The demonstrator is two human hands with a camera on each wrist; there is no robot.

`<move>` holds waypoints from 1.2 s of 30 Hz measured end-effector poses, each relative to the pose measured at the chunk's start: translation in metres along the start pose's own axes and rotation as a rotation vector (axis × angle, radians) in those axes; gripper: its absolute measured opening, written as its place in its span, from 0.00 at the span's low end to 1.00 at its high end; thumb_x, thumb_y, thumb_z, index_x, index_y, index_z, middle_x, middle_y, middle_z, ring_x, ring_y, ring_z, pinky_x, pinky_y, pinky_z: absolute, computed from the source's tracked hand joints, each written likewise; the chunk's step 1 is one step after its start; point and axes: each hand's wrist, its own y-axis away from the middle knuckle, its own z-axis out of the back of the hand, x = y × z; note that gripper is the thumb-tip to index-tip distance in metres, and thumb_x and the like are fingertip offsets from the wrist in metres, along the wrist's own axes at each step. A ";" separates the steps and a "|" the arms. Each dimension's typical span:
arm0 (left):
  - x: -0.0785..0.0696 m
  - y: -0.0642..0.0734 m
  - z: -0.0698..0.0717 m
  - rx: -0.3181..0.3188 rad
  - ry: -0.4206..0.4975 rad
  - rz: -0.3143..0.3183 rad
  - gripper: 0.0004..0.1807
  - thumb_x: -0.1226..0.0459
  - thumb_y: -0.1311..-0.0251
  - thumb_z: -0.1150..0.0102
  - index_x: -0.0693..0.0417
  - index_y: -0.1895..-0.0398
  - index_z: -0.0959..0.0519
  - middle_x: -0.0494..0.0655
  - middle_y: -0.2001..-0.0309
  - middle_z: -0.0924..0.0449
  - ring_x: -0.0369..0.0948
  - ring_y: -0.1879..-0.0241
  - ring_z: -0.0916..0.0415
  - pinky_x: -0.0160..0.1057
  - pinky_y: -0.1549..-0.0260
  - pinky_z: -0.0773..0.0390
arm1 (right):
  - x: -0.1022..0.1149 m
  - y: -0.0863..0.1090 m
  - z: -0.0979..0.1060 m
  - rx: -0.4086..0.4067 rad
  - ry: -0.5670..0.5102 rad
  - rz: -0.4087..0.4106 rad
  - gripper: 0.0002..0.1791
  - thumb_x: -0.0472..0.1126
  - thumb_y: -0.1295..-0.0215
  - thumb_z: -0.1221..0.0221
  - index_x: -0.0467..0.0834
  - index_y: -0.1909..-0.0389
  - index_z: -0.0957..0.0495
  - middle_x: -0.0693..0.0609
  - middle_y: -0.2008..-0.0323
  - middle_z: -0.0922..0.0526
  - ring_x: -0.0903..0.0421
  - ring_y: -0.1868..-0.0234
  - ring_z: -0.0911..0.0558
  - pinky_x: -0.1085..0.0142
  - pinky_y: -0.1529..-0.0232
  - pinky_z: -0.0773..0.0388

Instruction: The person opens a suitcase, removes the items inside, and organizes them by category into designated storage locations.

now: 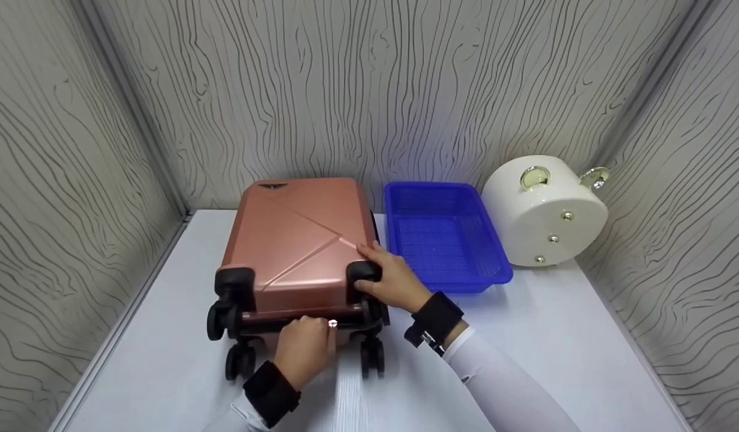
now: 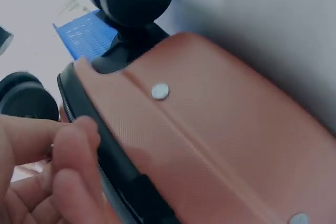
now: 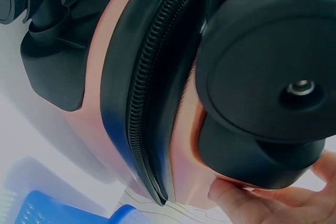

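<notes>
A rose-pink hard-shell suitcase (image 1: 303,228) lies flat, its wheeled end toward me. At that end my left hand (image 1: 306,351), fingers curled, is at the black zipper (image 2: 107,145) between the two shells. Thumb and fingertips are pinched together at a small shiny zipper pull (image 1: 332,324), mostly hidden by the fingers. The right hand (image 1: 396,279) grips the suitcase's near right corner, thumb and fingers spread around the black wheel housing (image 3: 252,158). From the right wrist camera, the closed zipper teeth (image 3: 139,93) run between the wheels.
Right of the suitcase stands a blue plastic basket (image 1: 447,240). Beyond it, a round cream-white case (image 1: 525,210) with gold-toned fittings rests on its side. All stand on a white tabletop (image 1: 159,336), with wood-grain-patterned walls (image 1: 369,90) behind and at both sides.
</notes>
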 end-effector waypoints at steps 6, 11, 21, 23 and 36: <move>0.016 0.015 0.002 -0.022 0.002 0.032 0.18 0.64 0.36 0.31 0.51 0.83 0.25 0.47 0.84 0.21 0.47 0.84 0.21 0.46 0.85 0.25 | 0.002 -0.001 0.003 0.021 0.003 0.007 0.42 0.38 0.34 0.27 0.38 0.21 0.30 0.25 0.20 0.39 0.27 0.21 0.34 0.35 0.22 0.35; 0.037 0.037 0.006 -0.146 -0.062 0.029 0.20 0.64 0.39 0.28 0.49 0.83 0.29 0.41 0.85 0.27 0.42 0.87 0.27 0.42 0.88 0.32 | 0.002 0.000 0.001 0.044 -0.003 0.007 0.43 0.37 0.34 0.27 0.37 0.20 0.32 0.25 0.20 0.40 0.27 0.20 0.35 0.35 0.21 0.36; 0.125 0.078 0.037 -0.290 -0.063 0.186 0.21 0.64 0.44 0.26 0.48 0.88 0.28 0.47 0.88 0.27 0.48 0.90 0.30 0.52 0.91 0.33 | 0.002 -0.001 0.004 0.045 0.016 -0.004 0.43 0.37 0.33 0.27 0.38 0.19 0.33 0.25 0.19 0.42 0.27 0.20 0.36 0.36 0.21 0.37; 0.139 0.078 0.039 -0.262 -0.008 0.225 0.21 0.65 0.44 0.25 0.49 0.87 0.27 0.48 0.87 0.26 0.47 0.88 0.30 0.53 0.89 0.32 | 0.003 -0.002 0.004 0.037 0.011 -0.007 0.43 0.37 0.33 0.27 0.38 0.19 0.33 0.25 0.19 0.42 0.27 0.20 0.36 0.35 0.20 0.38; 0.185 0.067 0.015 -0.508 -0.043 -0.058 0.11 0.62 0.52 0.37 0.50 0.85 0.28 0.42 0.90 0.29 0.33 0.89 0.43 0.39 0.91 0.41 | 0.003 -0.004 -0.002 0.030 -0.014 -0.031 0.42 0.34 0.33 0.28 0.36 0.20 0.33 0.26 0.19 0.43 0.27 0.18 0.38 0.35 0.19 0.40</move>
